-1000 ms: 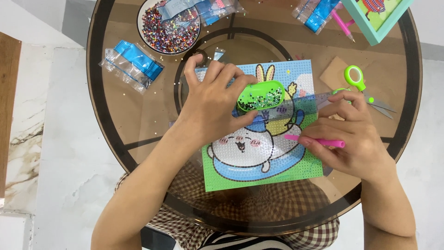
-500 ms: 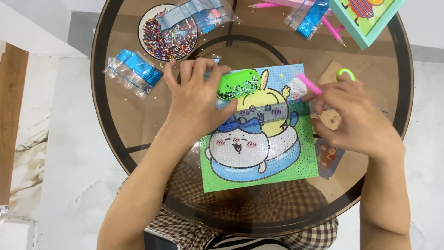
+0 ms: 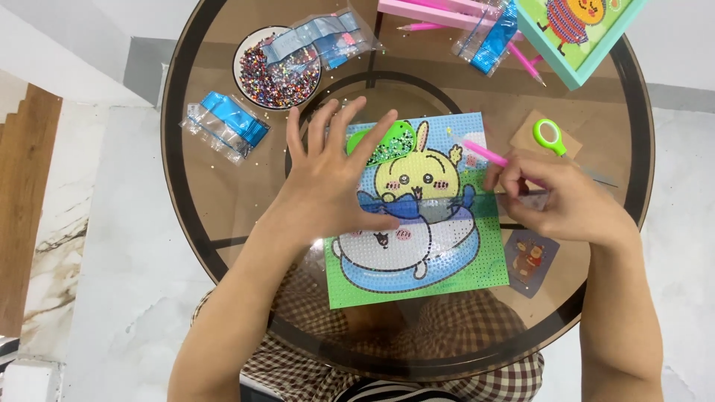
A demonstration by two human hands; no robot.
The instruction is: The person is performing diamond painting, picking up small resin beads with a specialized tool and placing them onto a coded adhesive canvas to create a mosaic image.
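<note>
I see my left hand [image 3: 335, 186] spread flat, pinning the diamond-painting canvas [image 3: 417, 216] steady; beside it my right hand [image 3: 555, 201] pinches the pink applicator pen [image 3: 484, 154], ready for beads.

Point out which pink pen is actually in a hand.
The pink pen gripped by the right hand over the canvas's right edge; the other pink pens lie untouched at the table's far side.

The left hand [image 3: 331, 182] lies flat, fingers spread toward twelve o'clock. The right hand [image 3: 555, 201] is curled, fingertips pinched together, pointing toward ten o'clock.
</note>
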